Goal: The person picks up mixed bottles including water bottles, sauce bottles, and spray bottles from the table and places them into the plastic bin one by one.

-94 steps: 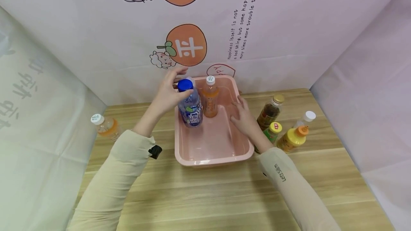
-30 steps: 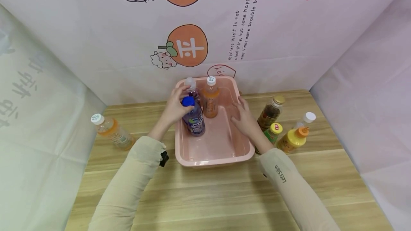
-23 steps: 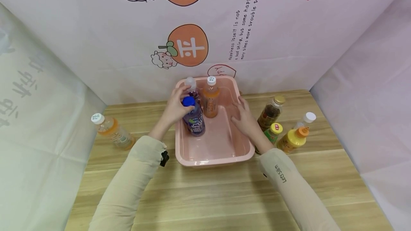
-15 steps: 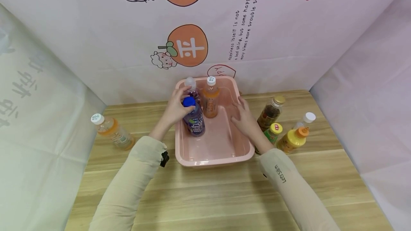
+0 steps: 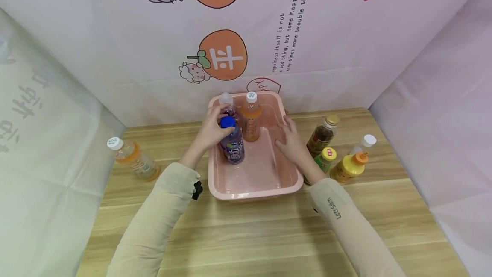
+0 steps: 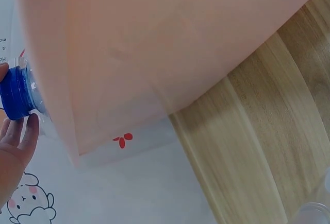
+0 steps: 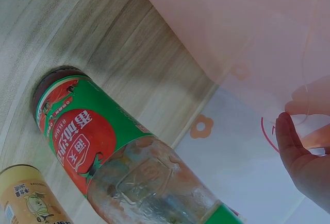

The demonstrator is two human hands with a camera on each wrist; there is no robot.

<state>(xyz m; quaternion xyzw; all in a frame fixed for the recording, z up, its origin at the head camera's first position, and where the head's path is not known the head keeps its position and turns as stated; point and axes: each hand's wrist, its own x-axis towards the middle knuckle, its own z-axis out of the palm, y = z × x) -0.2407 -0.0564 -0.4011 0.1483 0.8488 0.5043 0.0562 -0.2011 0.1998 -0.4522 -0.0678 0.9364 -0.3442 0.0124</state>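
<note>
Nearest item: the tub [image 5: 253,195], mid-desk [image 5: 238,238], set toward the back edge. At its left side, inside, is the blue bottle [image 5: 232,151]; the left hand's [image 5: 210,131] grip is partly closed, thumb and fingers about the cap. The right hand [image 5: 293,142] lies over the right rim, fingers loosely bent and apart; whether its grip clasps the rim, cannot tell.

Toward the desk's right edge: squeeze bottle [image 5: 349,167], tomato bottle [image 7: 77,126] (green label, tomato print), clear bottle [image 5: 369,141] and dark bottle [image 5: 320,138]. Toward the left edge: orange bottle [image 5: 140,161].

Far end of the tub: purple bottle [image 5: 229,108] in the left corner, orange drink [image 5: 251,123] beside it.
</note>
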